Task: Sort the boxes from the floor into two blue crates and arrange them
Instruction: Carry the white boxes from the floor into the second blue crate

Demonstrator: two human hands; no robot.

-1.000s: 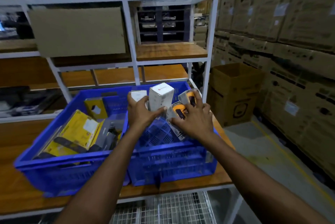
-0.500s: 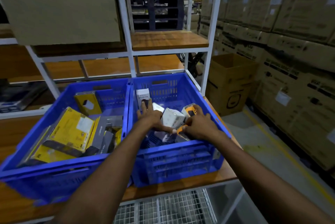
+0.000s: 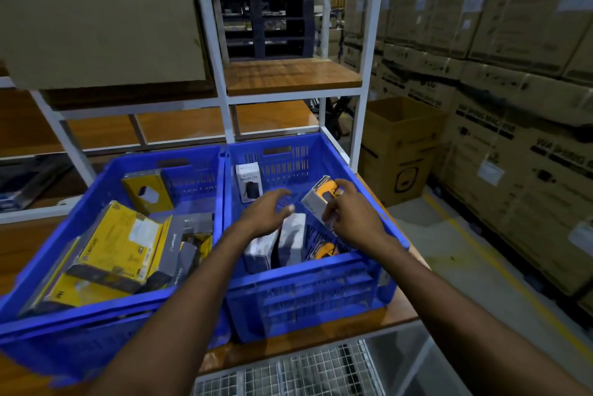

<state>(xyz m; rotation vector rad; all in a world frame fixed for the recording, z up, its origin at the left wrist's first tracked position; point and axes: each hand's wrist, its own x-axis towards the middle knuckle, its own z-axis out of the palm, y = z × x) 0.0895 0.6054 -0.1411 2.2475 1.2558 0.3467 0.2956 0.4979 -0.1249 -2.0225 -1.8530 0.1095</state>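
Note:
Two blue crates stand side by side on a wooden shelf. The left crate (image 3: pixel 48 270) holds several yellow-and-grey boxes (image 3: pixel 118 244). In the right crate (image 3: pixel 321 293) a white box (image 3: pixel 247 182) stands upright at the back left, and two white boxes (image 3: pixel 276 246) stand near the front. My left hand (image 3: pixel 264 211) hovers over those two with fingers spread, touching the top of one. My right hand (image 3: pixel 348 216) grips a small grey-and-orange box (image 3: pixel 321 198), tilted above the crate floor. Another orange box (image 3: pixel 324 249) lies under my right wrist.
A white metal rack (image 3: pixel 359 100) with wooden shelves rises behind the crates. An open cardboard box (image 3: pixel 398 151) sits on the floor to the right, beside tall stacks of cartons (image 3: pixel 513 106). A wire mesh shelf (image 3: pixel 288 373) lies below.
My left hand has let go of the white box, which now stands near the crate's front. My right hand has lifted the grey-and-orange box up and to the right.

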